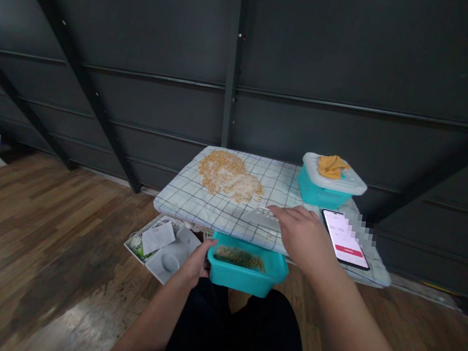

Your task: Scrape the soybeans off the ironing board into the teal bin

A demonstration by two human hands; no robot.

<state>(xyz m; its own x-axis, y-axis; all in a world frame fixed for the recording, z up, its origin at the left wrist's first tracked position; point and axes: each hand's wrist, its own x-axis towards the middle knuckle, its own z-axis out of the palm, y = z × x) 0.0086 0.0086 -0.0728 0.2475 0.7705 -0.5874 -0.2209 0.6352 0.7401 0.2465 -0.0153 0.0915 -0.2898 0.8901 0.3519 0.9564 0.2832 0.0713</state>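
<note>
Firstly, far left below, one open white box [183,243] with loose contents; next, left hand [200,263], grip clamped on the left end of a teal tub [240,281], part-filled with grain, under the front edge of a checked tabletop [194,206]; yellow grain heap [221,169], on top; pale flat scraper [261,218], in the closed grip of the right hand [302,232]; lidded teal box [322,197], yellow cloth [332,167] atop; lastly, lit phone [344,238].

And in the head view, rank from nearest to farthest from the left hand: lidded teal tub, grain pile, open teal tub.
1. Open teal tub, held in the left hand.
2. Grain pile, back left.
3. Lidded teal tub, back right.
</note>
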